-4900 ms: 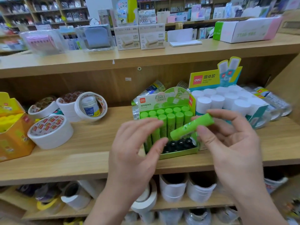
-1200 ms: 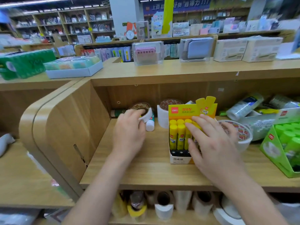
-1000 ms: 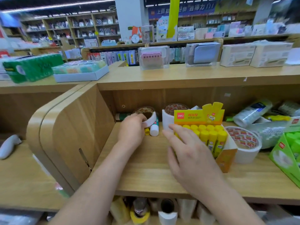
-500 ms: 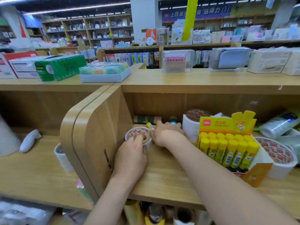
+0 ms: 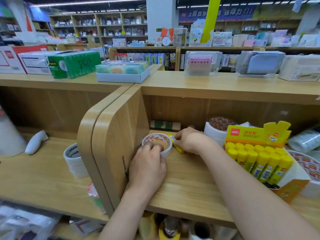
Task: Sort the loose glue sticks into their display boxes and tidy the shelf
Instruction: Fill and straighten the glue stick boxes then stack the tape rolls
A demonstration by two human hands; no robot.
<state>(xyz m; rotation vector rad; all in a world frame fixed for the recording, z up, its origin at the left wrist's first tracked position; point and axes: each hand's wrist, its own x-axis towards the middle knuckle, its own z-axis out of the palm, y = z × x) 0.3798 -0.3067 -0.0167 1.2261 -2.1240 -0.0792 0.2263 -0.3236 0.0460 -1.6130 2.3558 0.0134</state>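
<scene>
Pinching small yellow plastic glue stick (image 5: 180,149) with your right hand (image 5: 188,141), low on wooden shelf (image 5: 190,179), just beside white tape roll (image 5: 166,149). Your left hand (image 5: 149,163) seems curled over roll's rim. Stick likely light, rigid, slick: hold mid-barrel, not cap. Yellow cardboard display box (image 5: 256,135) near.

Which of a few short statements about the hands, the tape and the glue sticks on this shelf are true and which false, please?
1. The right hand grips a loose yellow glue stick. True.
2. The left hand rests on the yellow display box. False: its fingers hold the tape roll.
3. The yellow display box stands to the right of both hands. True.
4. The boxed glue sticks have green caps. False: their caps are yellow.
</scene>
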